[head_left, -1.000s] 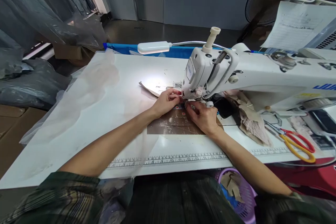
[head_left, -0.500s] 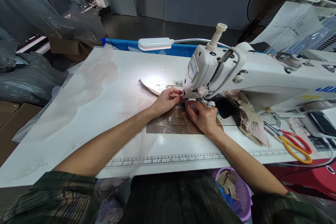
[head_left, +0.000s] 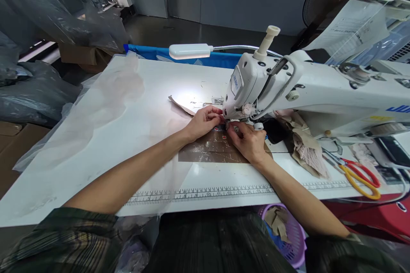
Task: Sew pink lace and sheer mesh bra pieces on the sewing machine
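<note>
A white sewing machine (head_left: 307, 94) stands on a white table (head_left: 96, 170). My left hand (head_left: 203, 122) lies just left of the presser foot, fingers curled and pinching something small that I cannot make out. My right hand (head_left: 248, 141) is at the needle from the front, fingertips pressed together on a small piece at the foot. A sheer pale fabric (head_left: 105, 102) spreads over the table's left side and passes under my left forearm. Under both hands is a brown taped patch (head_left: 211, 151) of the table top.
A small lamp (head_left: 188, 51) lights the needle area. Beige and pink fabric scraps (head_left: 304, 145) lie under the machine arm. Scissors (head_left: 358, 177) with red and yellow handles lie at the right. A purple basket (head_left: 293, 239) with scraps sits below the table edge. Ruler markings (head_left: 205, 194) run along the front.
Both hands stay at the presser foot with hardly any movement; only the view has shifted slightly.
</note>
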`<act>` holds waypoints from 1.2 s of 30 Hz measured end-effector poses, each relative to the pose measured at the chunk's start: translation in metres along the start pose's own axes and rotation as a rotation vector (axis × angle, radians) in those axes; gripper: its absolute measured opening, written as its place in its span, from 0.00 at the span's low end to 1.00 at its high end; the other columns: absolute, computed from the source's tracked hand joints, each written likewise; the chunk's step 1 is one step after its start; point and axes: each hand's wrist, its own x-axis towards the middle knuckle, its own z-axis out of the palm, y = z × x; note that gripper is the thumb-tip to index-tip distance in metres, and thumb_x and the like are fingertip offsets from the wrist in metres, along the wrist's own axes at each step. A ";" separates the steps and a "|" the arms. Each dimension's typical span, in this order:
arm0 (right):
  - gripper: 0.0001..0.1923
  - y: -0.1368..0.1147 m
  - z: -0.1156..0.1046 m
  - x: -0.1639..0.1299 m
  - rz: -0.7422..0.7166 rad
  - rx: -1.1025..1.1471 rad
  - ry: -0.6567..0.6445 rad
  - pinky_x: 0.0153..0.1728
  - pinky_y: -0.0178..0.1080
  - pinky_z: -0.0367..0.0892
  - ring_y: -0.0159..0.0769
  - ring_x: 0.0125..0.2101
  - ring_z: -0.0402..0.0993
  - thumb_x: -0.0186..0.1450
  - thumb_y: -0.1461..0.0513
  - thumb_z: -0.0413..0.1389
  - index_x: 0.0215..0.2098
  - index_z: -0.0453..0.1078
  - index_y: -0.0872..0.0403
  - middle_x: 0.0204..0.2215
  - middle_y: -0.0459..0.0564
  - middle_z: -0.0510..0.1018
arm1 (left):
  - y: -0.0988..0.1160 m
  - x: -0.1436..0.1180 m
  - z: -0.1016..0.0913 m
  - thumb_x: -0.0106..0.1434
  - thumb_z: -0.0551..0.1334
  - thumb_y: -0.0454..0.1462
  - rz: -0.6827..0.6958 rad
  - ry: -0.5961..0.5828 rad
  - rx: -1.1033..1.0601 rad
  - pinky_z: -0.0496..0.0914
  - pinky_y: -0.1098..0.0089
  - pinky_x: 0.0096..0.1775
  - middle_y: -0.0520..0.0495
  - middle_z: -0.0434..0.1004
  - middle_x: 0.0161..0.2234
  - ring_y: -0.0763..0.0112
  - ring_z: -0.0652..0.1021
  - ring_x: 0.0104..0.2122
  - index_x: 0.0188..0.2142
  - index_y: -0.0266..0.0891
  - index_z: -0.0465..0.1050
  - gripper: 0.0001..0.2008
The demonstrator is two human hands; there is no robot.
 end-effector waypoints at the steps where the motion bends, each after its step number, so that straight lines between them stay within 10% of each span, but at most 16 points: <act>1: 0.17 0.000 0.000 0.000 -0.004 0.000 0.008 0.22 0.36 0.50 0.34 0.19 0.71 0.67 0.56 0.52 0.31 0.80 0.54 0.17 0.49 0.76 | 0.000 0.000 0.000 0.58 0.63 0.30 0.000 0.000 -0.001 0.71 0.70 0.42 0.49 0.78 0.33 0.76 0.78 0.33 0.39 0.36 0.70 0.08; 17: 0.16 -0.006 -0.013 0.001 -0.043 0.014 -0.122 0.22 0.36 0.52 0.34 0.24 0.73 0.68 0.54 0.53 0.40 0.80 0.53 0.27 0.52 0.80 | 0.003 -0.003 0.006 0.56 0.65 0.33 0.066 0.106 0.203 0.68 0.71 0.33 0.53 0.73 0.26 0.76 0.73 0.27 0.38 0.37 0.68 0.11; 21: 0.18 -0.010 -0.033 -0.003 -0.119 0.087 -0.203 0.21 0.34 0.56 0.34 0.28 0.74 0.66 0.55 0.55 0.51 0.76 0.51 0.48 0.57 0.77 | 0.026 -0.028 0.006 0.57 0.62 0.33 0.059 -0.071 0.497 0.68 0.71 0.29 0.51 0.73 0.26 0.74 0.74 0.26 0.34 0.38 0.69 0.05; 28: 0.13 -0.015 -0.049 -0.018 -0.201 0.422 -0.279 0.27 0.32 0.67 0.33 0.33 0.77 0.70 0.60 0.52 0.42 0.79 0.51 0.39 0.52 0.81 | 0.055 -0.068 0.006 0.62 0.59 0.36 0.223 -0.254 0.666 0.70 0.71 0.30 0.48 0.77 0.33 0.71 0.76 0.31 0.39 0.38 0.69 0.06; 36: 0.13 -0.009 -0.058 -0.031 -0.198 0.569 -0.180 0.33 0.34 0.73 0.33 0.34 0.79 0.70 0.63 0.52 0.47 0.77 0.52 0.39 0.52 0.82 | 0.034 -0.061 0.002 0.63 0.59 0.35 0.375 -0.330 0.714 0.72 0.70 0.35 0.46 0.80 0.35 0.70 0.79 0.34 0.47 0.38 0.72 0.13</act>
